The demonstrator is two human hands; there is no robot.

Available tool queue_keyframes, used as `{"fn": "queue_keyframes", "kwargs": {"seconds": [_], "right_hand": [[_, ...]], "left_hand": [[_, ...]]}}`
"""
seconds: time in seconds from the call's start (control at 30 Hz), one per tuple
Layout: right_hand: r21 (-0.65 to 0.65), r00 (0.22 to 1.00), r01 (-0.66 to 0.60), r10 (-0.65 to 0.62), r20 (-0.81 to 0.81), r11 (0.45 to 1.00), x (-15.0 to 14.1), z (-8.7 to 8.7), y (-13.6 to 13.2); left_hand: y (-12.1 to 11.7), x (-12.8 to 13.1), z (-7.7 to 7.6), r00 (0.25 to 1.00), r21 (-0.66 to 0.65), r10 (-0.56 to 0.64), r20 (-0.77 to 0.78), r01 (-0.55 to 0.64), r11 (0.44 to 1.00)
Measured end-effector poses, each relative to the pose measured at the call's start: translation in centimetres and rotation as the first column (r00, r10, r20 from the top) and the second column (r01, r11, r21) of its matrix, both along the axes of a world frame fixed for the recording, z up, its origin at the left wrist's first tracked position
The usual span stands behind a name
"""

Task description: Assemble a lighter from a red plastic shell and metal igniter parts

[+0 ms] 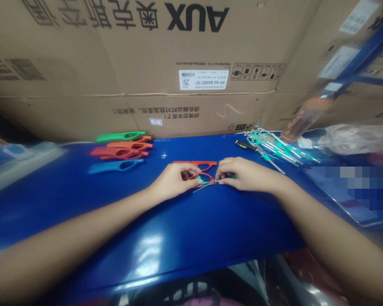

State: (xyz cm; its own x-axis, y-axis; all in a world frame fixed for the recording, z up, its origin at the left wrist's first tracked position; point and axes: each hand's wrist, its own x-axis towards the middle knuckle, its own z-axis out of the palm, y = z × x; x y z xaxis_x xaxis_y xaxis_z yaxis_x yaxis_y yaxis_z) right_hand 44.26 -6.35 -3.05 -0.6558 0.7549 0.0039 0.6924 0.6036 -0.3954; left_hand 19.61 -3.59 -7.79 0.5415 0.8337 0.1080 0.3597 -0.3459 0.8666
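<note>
In the head view my left hand (180, 180) is closed around an orange plastic shell (207, 175) with an oval opening, shaped like a long-nosed lighter's casing. A teal piece (201, 181) shows at its thumb. My right hand (237, 173) faces it, fingertips pinched at the shell's right end on a thin metal rod assembly (215, 182) with teal showing beneath the fingers. Thin metal ends stick out between the two hands. Just behind them another orange shell (207, 163) lies on the blue table (191, 225). Fingers hide part of the work.
Green (121, 136), red (119, 152) and blue (116, 166) shells lie at the left. To the right are a yellow-black screwdriver (246, 145), several metal rods with teal parts (276, 146), a drink bottle (306, 117) and a clear plastic bag (347, 139). Large cardboard boxes (140, 63) stand behind.
</note>
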Motion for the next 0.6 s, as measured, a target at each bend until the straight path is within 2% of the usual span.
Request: {"fn": "queue_keyframes", "kwargs": {"seconds": [0.13, 0.3, 0.6], "right_hand": [[0.000, 0.999, 0.026, -0.026, -0.034, 1.000, -0.2, -0.4, -0.2], [0.014, 0.996, 0.053, -0.051, -0.075, 0.999, -0.8, -0.7, -0.7], [0.027, 0.992, 0.043, -0.040, -0.116, 0.999, -1.9, -1.6, -0.5]], "left_hand": [[0.2, 0.0, 0.0, 1.000, -0.083, -0.002, 0.007, 0.003, 0.997], [-0.1, -0.1, 0.3, 0.999, -0.042, 0.033, 0.012, -0.033, 0.999], [0.2, 0.0, 0.8, 0.999, -0.138, -0.054, 0.008, 0.055, 0.989]]}}
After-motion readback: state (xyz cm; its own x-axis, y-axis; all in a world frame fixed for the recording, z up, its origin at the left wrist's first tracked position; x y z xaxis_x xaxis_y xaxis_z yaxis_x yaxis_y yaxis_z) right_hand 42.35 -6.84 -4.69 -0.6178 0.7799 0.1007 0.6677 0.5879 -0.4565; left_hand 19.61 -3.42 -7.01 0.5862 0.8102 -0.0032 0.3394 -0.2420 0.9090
